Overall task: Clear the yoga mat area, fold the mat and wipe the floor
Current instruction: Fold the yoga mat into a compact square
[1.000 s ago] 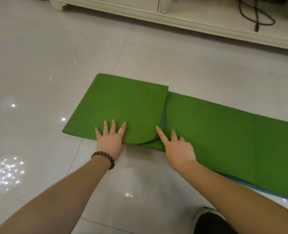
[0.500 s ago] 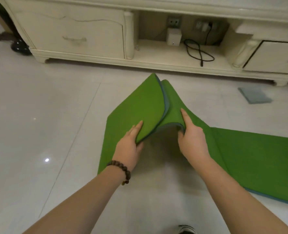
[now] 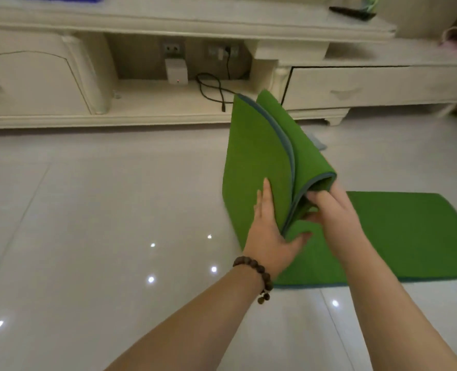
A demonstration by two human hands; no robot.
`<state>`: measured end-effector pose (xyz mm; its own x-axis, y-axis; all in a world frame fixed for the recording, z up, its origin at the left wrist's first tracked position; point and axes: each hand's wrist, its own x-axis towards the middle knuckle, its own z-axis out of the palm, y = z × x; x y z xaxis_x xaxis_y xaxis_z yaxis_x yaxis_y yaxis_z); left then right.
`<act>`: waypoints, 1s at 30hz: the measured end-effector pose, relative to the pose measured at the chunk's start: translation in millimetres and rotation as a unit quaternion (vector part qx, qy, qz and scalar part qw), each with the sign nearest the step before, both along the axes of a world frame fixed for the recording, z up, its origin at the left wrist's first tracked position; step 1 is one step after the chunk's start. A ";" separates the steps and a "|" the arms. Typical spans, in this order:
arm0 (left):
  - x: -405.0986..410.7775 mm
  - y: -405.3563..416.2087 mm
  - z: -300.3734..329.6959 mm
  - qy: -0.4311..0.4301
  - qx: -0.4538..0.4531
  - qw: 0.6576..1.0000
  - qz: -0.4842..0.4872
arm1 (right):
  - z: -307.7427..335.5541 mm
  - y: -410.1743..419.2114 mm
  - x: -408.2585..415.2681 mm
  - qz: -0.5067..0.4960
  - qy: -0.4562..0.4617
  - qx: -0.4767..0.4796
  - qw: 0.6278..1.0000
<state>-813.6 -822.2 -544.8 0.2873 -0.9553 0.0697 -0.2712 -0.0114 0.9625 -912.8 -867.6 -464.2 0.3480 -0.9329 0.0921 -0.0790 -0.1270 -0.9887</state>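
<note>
Underfoot, the glossy pale floor (image 3: pixel 88 210) fills most of the head view, dotted with light reflections. Along the top, from ten to two o'clock, runs a cream cabinet (image 3: pixel 356 81), its open bay at twelve o'clock holding a small white box (image 3: pixel 176 72) and a black cable (image 3: pixel 214 89). The green yoga mat (image 3: pixel 409 236) lies flat on the floor at four o'clock; its folded end stands lifted, nearly upright, just right of centre, with blue-grey edging showing between the layers. The left hand (image 3: pixel 269 231) grips that folded part from the left, fingers laid straight against the outer face and thumb hooked round the lower edge. The right hand (image 3: pixel 332 210) pinches the inner layers from the right, its fingers curled into the fold. A beaded bracelet (image 3: pixel 257 274) circles the left wrist at six o'clock.
</note>
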 end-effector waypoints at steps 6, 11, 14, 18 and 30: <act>-28.9 -23.1 -16.5 -0.134 -0.003 0.991 0.020 | -9.3 -5.1 -9.1 -0.083 0.080 -0.040 0.993; -19.4 -1.0 -49.6 -0.090 0.090 0.991 0.041 | -15.5 -11.6 -2.7 -0.103 0.056 -0.019 0.993; 15.5 8.4 -44.0 -0.120 0.071 0.988 0.070 | -11.5 -8.6 11.7 -0.066 0.022 -0.011 0.998; 78.6 38.1 -27.7 -0.172 0.080 0.974 0.122 | -4.3 7.0 65.4 -0.001 -0.023 0.006 1.000; 231.6 181.5 6.8 -0.251 0.092 0.938 0.222 | 5.8 118.0 213.3 0.135 -0.100 0.026 0.985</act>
